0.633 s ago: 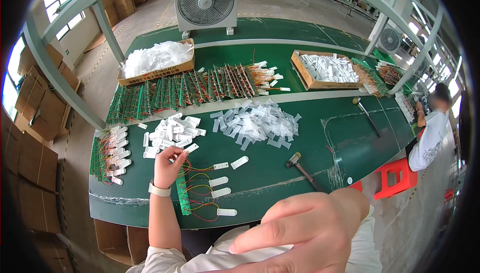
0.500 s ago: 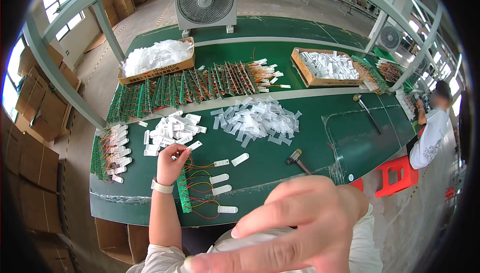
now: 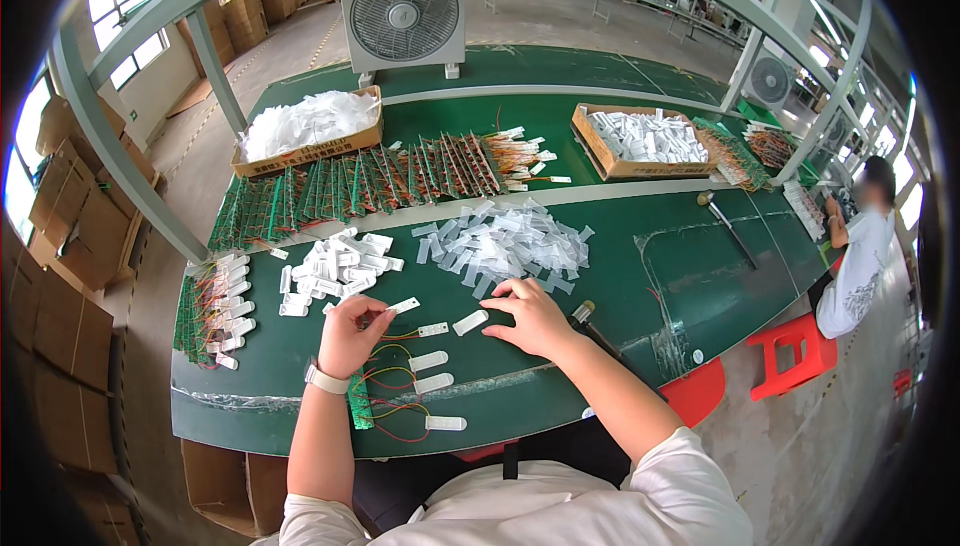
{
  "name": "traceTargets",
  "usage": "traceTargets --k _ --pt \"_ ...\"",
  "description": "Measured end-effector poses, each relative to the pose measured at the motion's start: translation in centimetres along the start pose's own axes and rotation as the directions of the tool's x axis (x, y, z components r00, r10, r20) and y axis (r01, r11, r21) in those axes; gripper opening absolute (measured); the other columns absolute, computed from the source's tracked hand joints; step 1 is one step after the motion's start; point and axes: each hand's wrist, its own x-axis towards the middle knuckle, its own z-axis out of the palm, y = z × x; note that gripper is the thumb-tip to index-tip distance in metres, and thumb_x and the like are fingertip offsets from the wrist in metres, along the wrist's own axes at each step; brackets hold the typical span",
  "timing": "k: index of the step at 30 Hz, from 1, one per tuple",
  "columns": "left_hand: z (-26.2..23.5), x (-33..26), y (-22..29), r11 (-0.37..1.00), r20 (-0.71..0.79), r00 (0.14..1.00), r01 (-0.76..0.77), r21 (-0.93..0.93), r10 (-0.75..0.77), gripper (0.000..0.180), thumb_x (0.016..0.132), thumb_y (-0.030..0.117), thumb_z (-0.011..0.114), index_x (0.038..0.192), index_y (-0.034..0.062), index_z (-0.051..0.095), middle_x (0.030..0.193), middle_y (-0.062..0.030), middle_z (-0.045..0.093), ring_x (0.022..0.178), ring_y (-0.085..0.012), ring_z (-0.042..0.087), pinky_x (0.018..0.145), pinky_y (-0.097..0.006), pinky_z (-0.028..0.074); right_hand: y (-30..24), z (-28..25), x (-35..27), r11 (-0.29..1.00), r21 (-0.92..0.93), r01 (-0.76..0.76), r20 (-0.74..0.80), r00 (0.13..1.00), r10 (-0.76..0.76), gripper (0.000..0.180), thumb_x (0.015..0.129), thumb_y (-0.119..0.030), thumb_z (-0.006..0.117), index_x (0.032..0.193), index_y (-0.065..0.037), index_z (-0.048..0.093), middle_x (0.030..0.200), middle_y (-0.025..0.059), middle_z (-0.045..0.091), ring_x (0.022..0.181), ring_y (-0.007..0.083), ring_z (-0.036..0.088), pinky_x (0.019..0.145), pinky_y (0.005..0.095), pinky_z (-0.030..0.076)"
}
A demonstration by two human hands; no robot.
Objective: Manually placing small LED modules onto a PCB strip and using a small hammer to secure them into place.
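Note:
My left hand point(image 3: 355, 336) pinches a small white strip-shaped board point(image 3: 403, 306) with dark spots between thumb and fingers. My right hand point(image 3: 530, 320) is open over the table, thumb and fingers apart, beside a loose white plastic cover point(image 3: 470, 322). Below my left hand lies a green circuit board strip point(image 3: 360, 404), partly hidden by the wrist. Red and yellow wires run from it to several white pieces, including a capsule-shaped one point(image 3: 446, 423). White covers point(image 3: 335, 268) are heaped beyond my left hand. A pile of clear film pieces point(image 3: 505, 246) lies beyond my right.
A hammer point(image 3: 583, 314) lies partly behind my right forearm; another point(image 3: 728, 228) is farther right. Wired boards point(image 3: 215, 311) sit at the left edge. Behind are cartons of film point(image 3: 310, 153) and white parts point(image 3: 650, 168), board rows, and a fan point(image 3: 403, 16). A person sits far right.
My right hand has gone from close in front of the camera to the table beside the loose cover. My left hand still pinches the white board, nearly in place.

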Motion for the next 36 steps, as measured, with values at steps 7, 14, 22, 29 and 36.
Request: traceTargets --k 7,14,22,29,36 --pt "0.4 -0.5 1.5 0.999 0.076 0.996 -0.042 0.035 0.039 0.011 0.086 0.007 0.082 0.092 0.0000 0.076 0.077 -0.0062 0.068 0.066 -0.0130 0.059 0.060 -0.029 0.046 -1.8 2.0 1.2 0.996 0.079 0.046 -0.057 0.997 -0.042 0.032 0.078 -0.030 0.089 0.107 -0.018 0.082 0.116 0.0000 0.064 0.110 0.0252 0.059 0.098 0.0390 0.052" --pt "0.2 -1.5 1.0 0.999 0.072 0.997 0.029 0.018 -0.030 0.010 0.087 0.005 0.081 0.091 -0.0011 0.074 0.079 -0.0048 0.068 0.070 -0.0117 0.059 0.064 -0.028 0.048 -3.7 4.3 3.2 0.969 0.195 0.153 0.018 0.987 -0.159 0.025 0.076 -0.028 0.089 0.090 -0.013 0.074 0.111 0.0016 0.065 0.109 0.0278 0.059 0.098 0.0400 0.051" --pt "1.3 0.4 1.7 1.000 0.109 0.994 -0.014 0.008 0.013 0.012 0.089 0.010 0.080 0.095 0.0001 0.076 0.076 -0.0059 0.069 0.067 -0.0123 0.058 0.064 -0.028 0.049 -2.4 3.7 4.0 0.886 0.461 -0.047 -0.105 0.989 0.107 0.020 0.087 -0.019 0.085 0.095 -0.005 0.073 0.083 0.0046 0.075 0.067 0.0167 0.068 0.064 0.0302 0.054" --pt "1.6 -1.1 2.4 0.994 0.161 0.986 0.029 0.106 -0.045 0.013 0.090 0.009 0.081 0.095 -0.0018 0.078 0.082 -0.0054 0.074 0.072 -0.0097 0.063 0.067 -0.026 0.051 -4.7 4.0 4.3 0.484 0.788 -0.381 0.291 0.923 0.252 0.020 0.100 -0.009 0.070 0.118 -0.002 0.077 0.089 0.0046 0.077 0.067 0.0091 0.067 0.064 0.0252 0.057" --pt "1.5 -1.1 2.2 0.976 0.108 0.992 0.046 0.211 -0.070 0.016 0.089 0.013 0.082 0.094 -0.0019 0.079 0.079 -0.0094 0.075 0.069 -0.0119 0.066 0.065 -0.027 0.053 -5.0 3.8 4.1 0.572 0.729 -0.375 0.342 0.924 0.170 0.027 0.104 -0.008 0.062 0.129 -0.001 0.073 0.101 0.0111 0.078 0.087 0.0139 0.074 0.081 0.0285 0.061"
